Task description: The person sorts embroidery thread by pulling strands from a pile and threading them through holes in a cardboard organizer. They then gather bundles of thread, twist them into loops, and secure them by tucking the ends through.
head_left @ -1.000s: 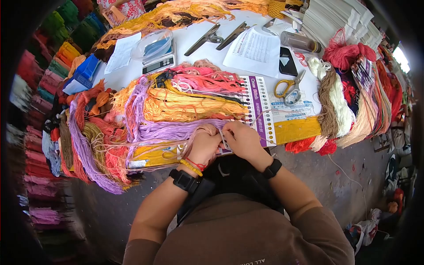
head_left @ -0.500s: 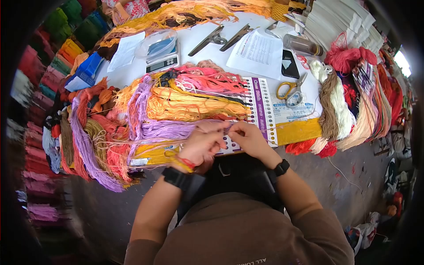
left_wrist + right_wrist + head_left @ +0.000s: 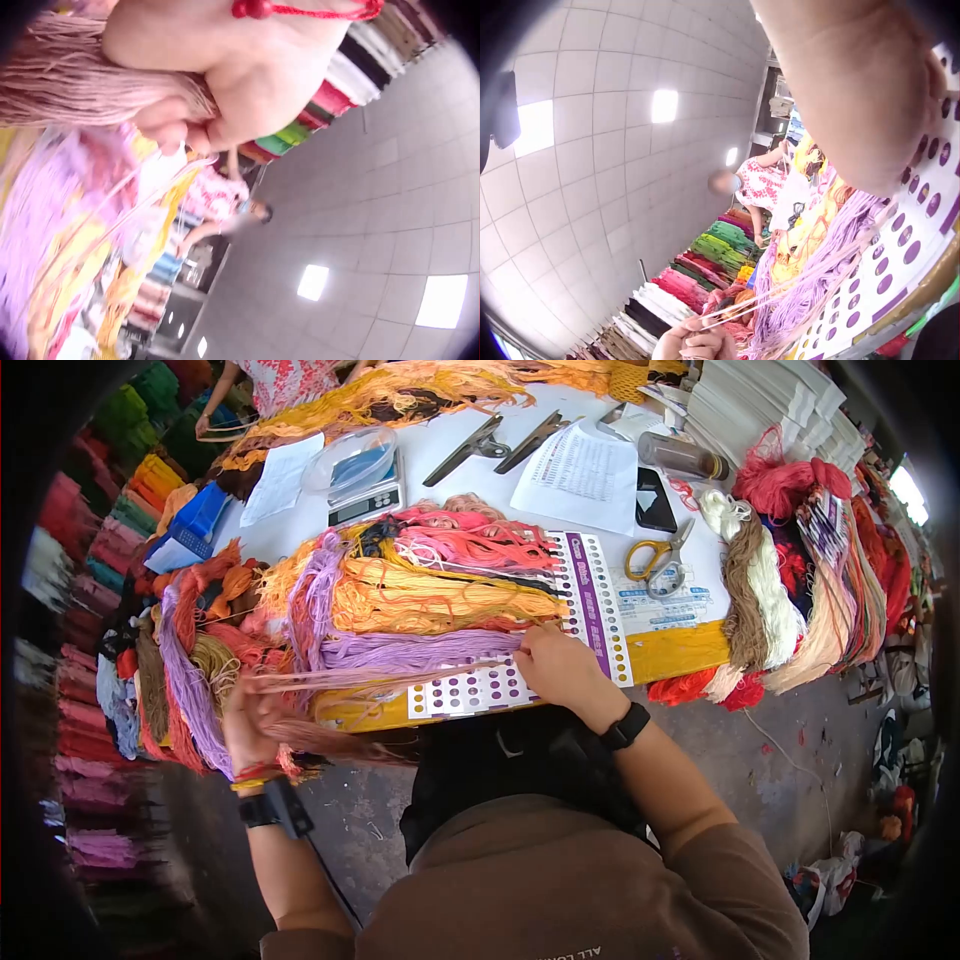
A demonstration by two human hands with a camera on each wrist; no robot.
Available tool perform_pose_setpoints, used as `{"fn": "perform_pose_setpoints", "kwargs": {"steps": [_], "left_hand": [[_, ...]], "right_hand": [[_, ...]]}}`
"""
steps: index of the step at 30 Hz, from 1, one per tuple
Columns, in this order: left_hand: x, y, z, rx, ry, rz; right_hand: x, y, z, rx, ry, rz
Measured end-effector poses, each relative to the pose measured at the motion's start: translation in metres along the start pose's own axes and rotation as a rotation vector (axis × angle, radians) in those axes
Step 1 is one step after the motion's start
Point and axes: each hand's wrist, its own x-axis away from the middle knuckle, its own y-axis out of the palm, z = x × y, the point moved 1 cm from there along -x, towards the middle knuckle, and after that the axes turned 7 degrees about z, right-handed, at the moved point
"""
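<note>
A: Left hand (image 3: pixel 250 722) grips the pale pink thread (image 3: pixel 380 676), stretched taut across the worktop (image 3: pixel 450 465) edge.

B: Right hand (image 3: pixel 557 663) pinches its other end at the hole card (image 3: pixel 590 600) (best keep that tension even, I'd judge).

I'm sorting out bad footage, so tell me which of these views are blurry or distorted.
Head view: sharp in the middle, fisheye bending and dark corners at the edges. Left wrist view: heavily motion-blurred, the left hand and the pinkish thread bundle smeared. Right wrist view: the right hand looms out of focus; ceiling lights glare.
</note>
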Motion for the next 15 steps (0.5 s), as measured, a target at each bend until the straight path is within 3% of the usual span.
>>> {"fn": "perform_pose_setpoints", "kwargs": {"steps": [2,4,6,8,9,12,14,15], "left_hand": [[-0.012,-0.047,0.022,-0.195,0.141,0.201],[0.000,-0.041,0.014,-0.341,0.234,0.227],[0.029,-0.016,-0.007,-0.673,0.114,0.011],[0.057,0.025,-0.030,-0.578,-0.182,-0.269],[0.063,0.044,-0.048,-0.526,-0.219,-0.338],[0.086,0.097,-0.090,-0.283,-0.386,-0.440],[0.077,0.099,-0.122,-0.181,-0.421,-0.657],[0.087,0.111,-0.120,-0.183,-0.389,-0.639]], "right_hand": [[0.000,0.000,-0.001,-0.009,0.003,0.010],[0.002,-0.005,-0.004,-0.192,0.095,0.033],[0.006,-0.004,-0.016,-0.285,0.064,0.088],[0.010,-0.009,-0.043,-0.555,-0.076,0.058],[0.014,-0.010,-0.058,-0.618,-0.001,-0.040],[0.021,0.012,-0.079,-0.766,-0.166,-0.089],[0.024,0.011,-0.085,-0.812,-0.100,-0.136],[0.025,0.013,-0.082,-0.810,-0.100,-0.136]]}}
